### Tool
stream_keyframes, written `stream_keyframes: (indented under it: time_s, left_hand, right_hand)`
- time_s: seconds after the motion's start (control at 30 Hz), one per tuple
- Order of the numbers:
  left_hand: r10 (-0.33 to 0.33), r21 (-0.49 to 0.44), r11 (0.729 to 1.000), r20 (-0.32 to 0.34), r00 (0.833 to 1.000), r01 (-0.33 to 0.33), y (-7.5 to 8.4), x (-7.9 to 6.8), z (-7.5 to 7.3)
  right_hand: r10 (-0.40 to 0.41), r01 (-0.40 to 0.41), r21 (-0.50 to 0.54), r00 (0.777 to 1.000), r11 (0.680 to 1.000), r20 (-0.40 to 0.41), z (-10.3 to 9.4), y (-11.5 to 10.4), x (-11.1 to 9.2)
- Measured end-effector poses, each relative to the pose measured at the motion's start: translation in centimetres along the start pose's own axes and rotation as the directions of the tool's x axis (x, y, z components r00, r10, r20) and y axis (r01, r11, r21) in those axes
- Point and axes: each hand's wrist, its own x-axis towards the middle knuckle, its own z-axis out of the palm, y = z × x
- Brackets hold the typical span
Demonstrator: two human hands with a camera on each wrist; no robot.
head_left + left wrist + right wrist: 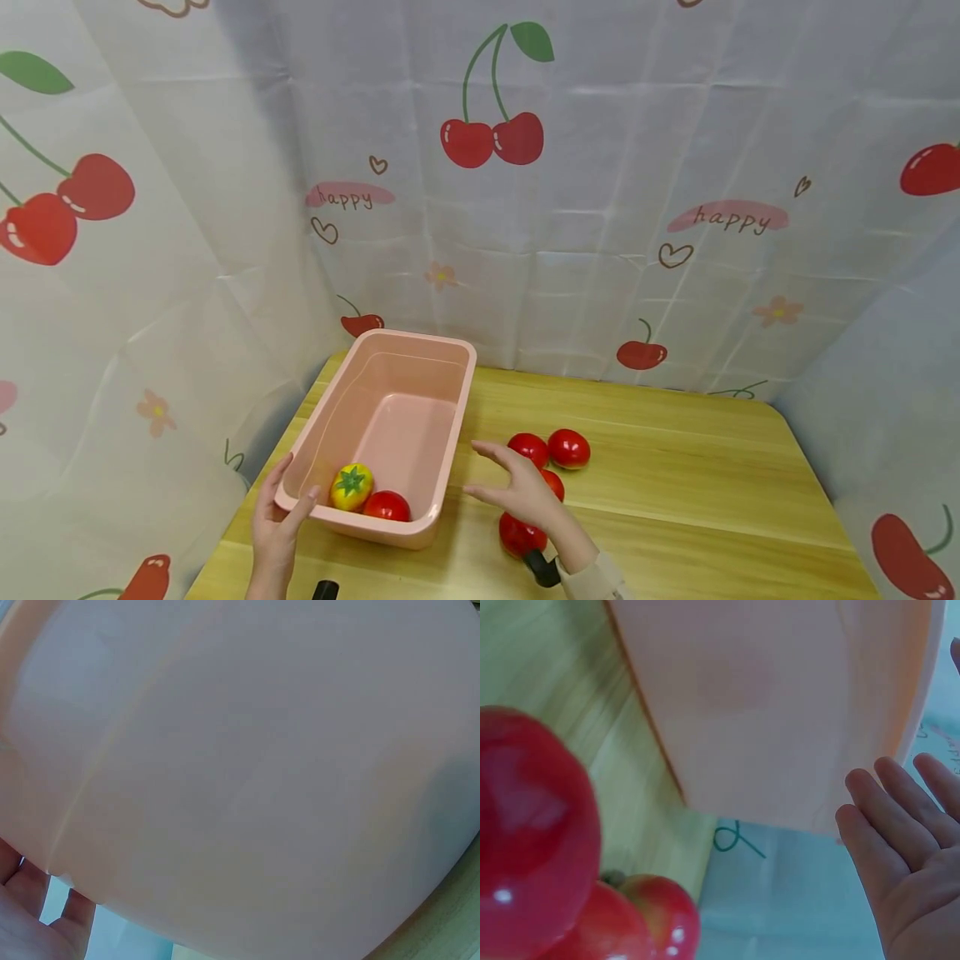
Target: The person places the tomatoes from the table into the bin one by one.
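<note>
A pink plastic bin point(412, 425) stands at the left of the table. Inside its near end lie a yellow fruit with a green leafy top point(351, 486) and a red tomato point(387, 506). My left hand point(276, 525) holds the bin's near left corner, thumb over the rim and fingers outside. Just right of the bin, my right hand point(525, 492) is raised with thumb and fingers spread apart, holding nothing. Several red tomatoes point(569, 449) lie on the table around and under it, partly hidden by that hand. The right wrist view shows one tomato point(532, 832) up close.
The wooden table point(675, 483) extends to the right of the tomatoes. A white curtain printed with cherries point(585, 292) hangs behind the table and along both sides. Black wrist camera parts point(542, 568) show at the right wrist.
</note>
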Motion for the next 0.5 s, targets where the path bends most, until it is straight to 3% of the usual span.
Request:
stream_keyframes:
  time_s: [0.33,0.43,0.5]
  left_hand:
    - [0.0,0.01,1.0,-0.002,1.0,0.0,0.1,0.0,0.1]
    - [0.042,-0.023,0.999,0.033,0.999,-0.042,0.1,-0.1,0.0]
    - [0.084,-0.104,0.992,0.089,0.993,-0.074,1.1,-0.6,0.2]
  right_hand:
    - [0.011,-0.011,-0.019,1.0,1.0,0.009,0.3,2.9,-1.7]
    - [0.01,-0.01,-0.022,1.0,1.0,-0.001,0.3,3.8,-2.2]
    - [0.015,-0.015,-0.037,1.0,0.999,-0.005,0.3,4.2,-2.5]
